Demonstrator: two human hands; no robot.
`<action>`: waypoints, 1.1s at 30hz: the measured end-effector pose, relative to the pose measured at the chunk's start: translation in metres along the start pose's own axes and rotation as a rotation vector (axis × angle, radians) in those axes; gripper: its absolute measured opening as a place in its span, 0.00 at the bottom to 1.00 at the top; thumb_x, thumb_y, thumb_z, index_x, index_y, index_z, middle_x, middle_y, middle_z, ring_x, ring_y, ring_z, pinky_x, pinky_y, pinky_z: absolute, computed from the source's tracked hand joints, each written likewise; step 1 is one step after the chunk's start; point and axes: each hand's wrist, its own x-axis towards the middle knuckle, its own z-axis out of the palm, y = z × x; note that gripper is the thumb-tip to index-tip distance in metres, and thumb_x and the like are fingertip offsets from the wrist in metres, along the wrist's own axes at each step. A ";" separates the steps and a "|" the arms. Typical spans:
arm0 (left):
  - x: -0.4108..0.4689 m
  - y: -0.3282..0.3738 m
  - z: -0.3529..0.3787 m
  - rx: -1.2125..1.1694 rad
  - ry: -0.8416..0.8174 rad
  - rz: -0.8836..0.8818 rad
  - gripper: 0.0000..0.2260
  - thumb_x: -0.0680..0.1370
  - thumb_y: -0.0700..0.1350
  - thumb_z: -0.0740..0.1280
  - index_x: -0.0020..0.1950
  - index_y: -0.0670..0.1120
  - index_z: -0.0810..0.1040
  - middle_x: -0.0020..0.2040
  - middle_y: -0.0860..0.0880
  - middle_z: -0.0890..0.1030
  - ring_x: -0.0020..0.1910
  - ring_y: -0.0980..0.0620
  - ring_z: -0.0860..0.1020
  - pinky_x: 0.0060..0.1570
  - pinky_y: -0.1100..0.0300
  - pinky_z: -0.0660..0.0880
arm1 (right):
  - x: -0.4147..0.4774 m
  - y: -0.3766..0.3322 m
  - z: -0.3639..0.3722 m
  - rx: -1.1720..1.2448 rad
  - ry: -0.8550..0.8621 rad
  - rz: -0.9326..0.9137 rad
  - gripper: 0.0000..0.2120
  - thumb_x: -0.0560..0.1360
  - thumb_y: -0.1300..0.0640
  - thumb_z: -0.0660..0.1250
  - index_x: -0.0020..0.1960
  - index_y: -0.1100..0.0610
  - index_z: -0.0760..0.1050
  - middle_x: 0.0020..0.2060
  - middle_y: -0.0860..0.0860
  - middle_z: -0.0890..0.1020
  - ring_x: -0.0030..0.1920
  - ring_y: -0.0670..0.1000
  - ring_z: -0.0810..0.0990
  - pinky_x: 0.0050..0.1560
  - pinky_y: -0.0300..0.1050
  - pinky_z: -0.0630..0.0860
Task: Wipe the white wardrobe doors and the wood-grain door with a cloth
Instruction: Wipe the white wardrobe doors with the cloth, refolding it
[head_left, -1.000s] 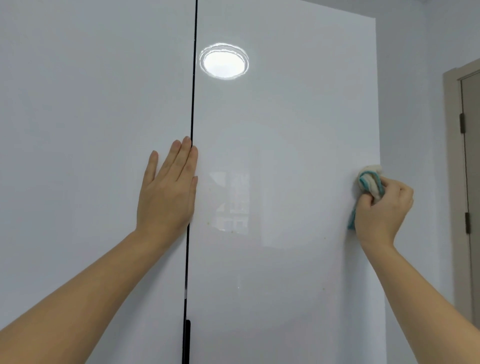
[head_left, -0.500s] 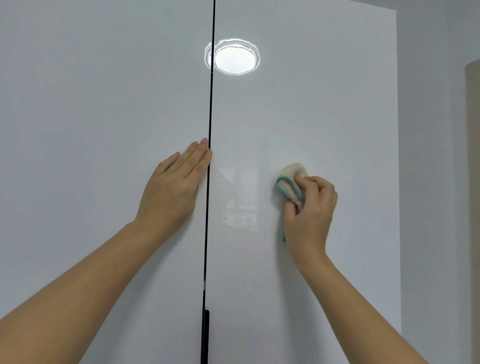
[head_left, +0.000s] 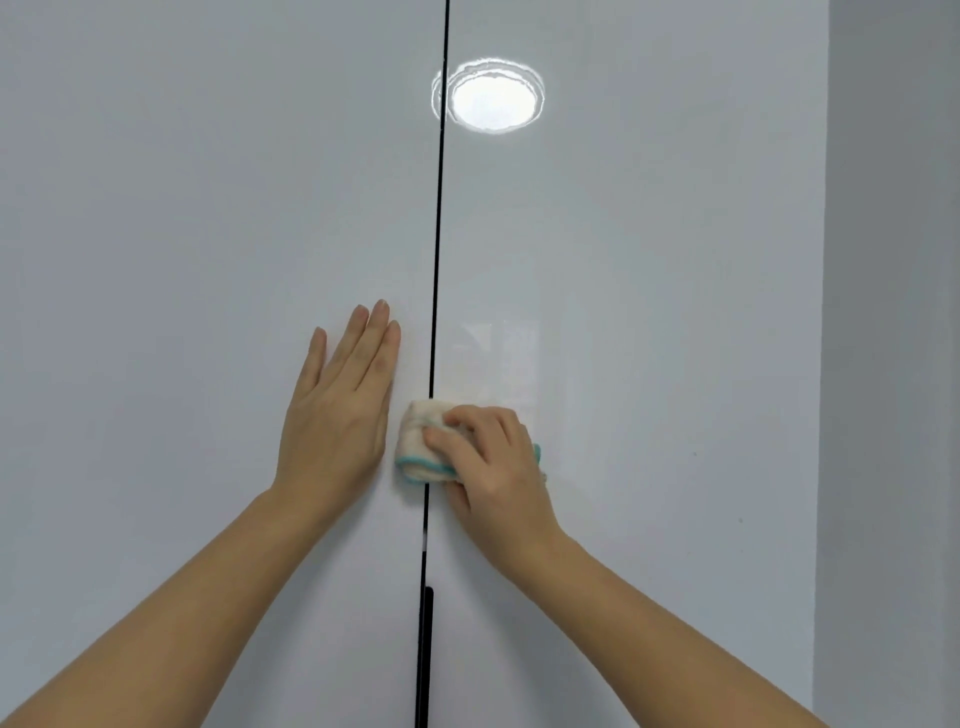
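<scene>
Two glossy white wardrobe doors fill the head view: the left door (head_left: 182, 260) and the right door (head_left: 649, 312), split by a thin dark vertical gap (head_left: 439, 208). My left hand (head_left: 337, 410) lies flat on the left door, fingers straight, just left of the gap. My right hand (head_left: 493, 462) grips a folded cream cloth with a teal edge (head_left: 418, 447) and presses it over the gap, right beside my left hand. The wood-grain door is out of view.
A grey wall (head_left: 893, 364) borders the right door's edge. A black handle strip (head_left: 425, 654) sits in the gap low down. A round ceiling light's reflection (head_left: 491, 98) shines on the right door near the top.
My right hand has swept the cloth leftwards across the right door, from its right edge to the central gap. The view has shifted left; my left hand stays flat on the left door.
</scene>
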 end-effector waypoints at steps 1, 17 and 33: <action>-0.004 0.001 -0.001 0.001 -0.002 -0.018 0.30 0.74 0.26 0.63 0.75 0.36 0.60 0.77 0.41 0.59 0.77 0.44 0.56 0.76 0.45 0.49 | -0.004 0.003 -0.002 -0.003 -0.020 -0.049 0.11 0.71 0.66 0.68 0.52 0.58 0.78 0.52 0.54 0.77 0.49 0.57 0.73 0.43 0.51 0.73; -0.048 0.045 0.020 0.027 -0.051 -0.136 0.23 0.82 0.40 0.51 0.77 0.37 0.57 0.78 0.42 0.57 0.77 0.45 0.54 0.74 0.41 0.51 | -0.036 0.097 -0.080 -0.076 0.086 0.146 0.15 0.72 0.61 0.65 0.58 0.54 0.76 0.55 0.51 0.74 0.54 0.57 0.74 0.50 0.55 0.74; -0.062 0.057 0.034 0.047 0.055 -0.170 0.23 0.81 0.37 0.54 0.76 0.36 0.57 0.77 0.41 0.58 0.77 0.44 0.56 0.74 0.41 0.52 | -0.078 0.165 -0.144 -0.159 0.414 0.751 0.15 0.71 0.72 0.63 0.57 0.65 0.76 0.55 0.56 0.70 0.58 0.59 0.71 0.53 0.24 0.64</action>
